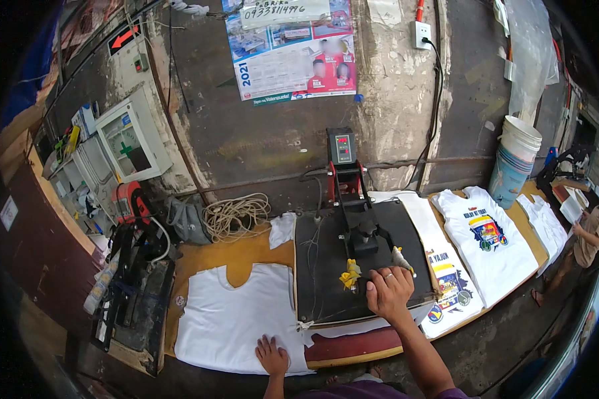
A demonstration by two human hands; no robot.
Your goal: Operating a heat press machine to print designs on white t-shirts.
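While left hand (273, 357) lies spread on white cloth shirt (236, 319) beside black rectangular press (323, 289), right hand (390, 290) curls by its yellow-wrapped handle (350, 273), hold unclear. Shirt likely light, limp; best gripped at shoulders.

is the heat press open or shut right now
Shut, it seems: the heat press has its black top plate lying flat, with white cloth showing below the front edge.

left hand (273, 359): flat on white shirt (236, 318) | right hand (390, 292): curled over heat press (364, 241)
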